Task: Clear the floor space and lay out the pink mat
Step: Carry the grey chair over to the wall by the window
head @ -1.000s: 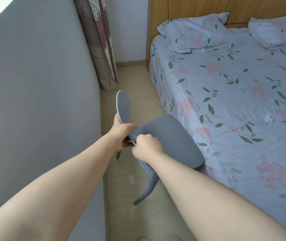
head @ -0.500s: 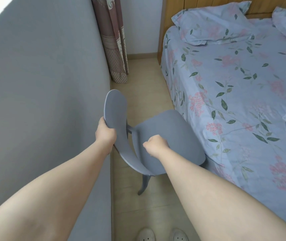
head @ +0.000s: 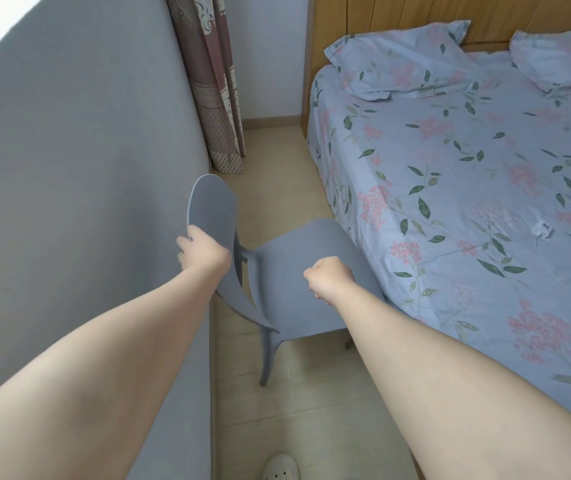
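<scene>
- The grey chair (head: 291, 303) stood on the floor (head: 277, 157) just beside the long edge of the bed (head: 467, 168), in the strip between the bed and the grey wall (head: 69, 168). Its seat almost touched the bedding, and its curved backrest (head: 211, 209) was on the side away from the bed.
- The left grip (head: 204, 252), a bare hand, was closed on the backrest's rim, with its fingers wrapped over the edge farthest from the bed.
- The right grip (head: 331, 277) was a curled fist above the seat, nearer the bed than the left. It seemed to hold nothing, though the fingers' undersides were hidden.
- One chair leg (head: 268, 358) showed under the seat, on the side away from the bed.
- The bed wore a pale blue floral sheet, with two matching pillows (head: 398, 60) at its head against a wooden headboard (head: 398, 12).
- A small white object (head: 542, 230), too small to identify, lay on the bed's sheet.
- A patterned curtain (head: 208, 81) hung across the floor strip from the head of the bed.
- A pale shoe (head: 280, 467) showed at the bottom of the view, on the floor beside the bed.
</scene>
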